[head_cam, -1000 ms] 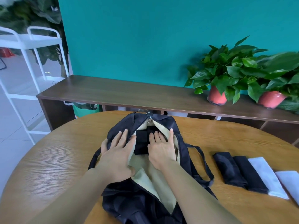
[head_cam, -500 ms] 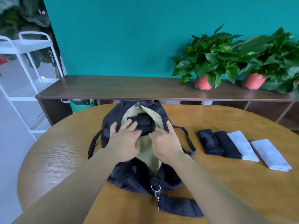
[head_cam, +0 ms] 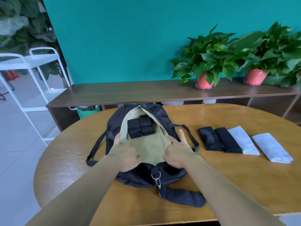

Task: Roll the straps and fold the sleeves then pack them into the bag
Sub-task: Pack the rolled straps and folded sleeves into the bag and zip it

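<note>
A black bag (head_cam: 114,128) with tan lining lies unzipped on the round wooden table (head_cam: 228,185). Several rolled black straps (head_cam: 140,126) sit together inside it at the far end. My left hand (head_cam: 125,154) grips the left edge of the opening, thumb on the lining. My right hand (head_cam: 177,152) holds the right edge, with index finger and thumb stretched out. To the right of the bag lie two folded black sleeves (head_cam: 218,139) and two folded white sleeves (head_cam: 259,144) in a row.
The bag's shoulder strap pad (head_cam: 182,197) with a metal clip (head_cam: 157,178) trails toward me. A dark sideboard (head_cam: 146,92) behind the table carries two potted plants (head_cam: 205,62). A white trolley (head_cam: 32,75) stands at the left.
Both hands drew back from the straps inside the bag and took hold of the opening's edges, spreading it wider. The straps now lie uncovered.
</note>
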The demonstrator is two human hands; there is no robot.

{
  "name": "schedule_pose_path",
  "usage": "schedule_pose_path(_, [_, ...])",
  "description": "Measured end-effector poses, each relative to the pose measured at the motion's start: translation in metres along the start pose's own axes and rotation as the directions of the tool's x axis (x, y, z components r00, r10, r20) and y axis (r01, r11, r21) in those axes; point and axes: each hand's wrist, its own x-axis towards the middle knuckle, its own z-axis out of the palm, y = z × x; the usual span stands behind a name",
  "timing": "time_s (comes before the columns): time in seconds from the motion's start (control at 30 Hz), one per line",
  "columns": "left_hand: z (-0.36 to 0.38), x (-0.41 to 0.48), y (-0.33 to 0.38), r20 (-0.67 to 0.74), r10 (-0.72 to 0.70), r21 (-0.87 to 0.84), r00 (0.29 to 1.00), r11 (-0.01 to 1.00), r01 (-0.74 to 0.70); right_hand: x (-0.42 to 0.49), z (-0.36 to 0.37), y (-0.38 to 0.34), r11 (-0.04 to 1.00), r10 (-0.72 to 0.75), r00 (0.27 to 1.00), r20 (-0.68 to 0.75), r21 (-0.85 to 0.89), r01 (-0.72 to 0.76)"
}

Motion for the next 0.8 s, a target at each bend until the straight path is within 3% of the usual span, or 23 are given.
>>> schedule_pose_path(0.47, [0.02, -0.015, -0.011, -0.07, 0.078, 0.017, 0.995, 0.997, -0.077, -0.007, 0.008, 0.002, 0.999, 0.017, 0.999, -0.029, -0.035, -0.018])
schedule_pose_path(0.8, [-0.015, -0.012, 0.009, -0.267, 0.143, 0.03, 0.953, 0.99, -0.141, -0.027, -0.011, 0.016, 0.992, -0.018, 0.931, -0.364, 0.109, 0.062])
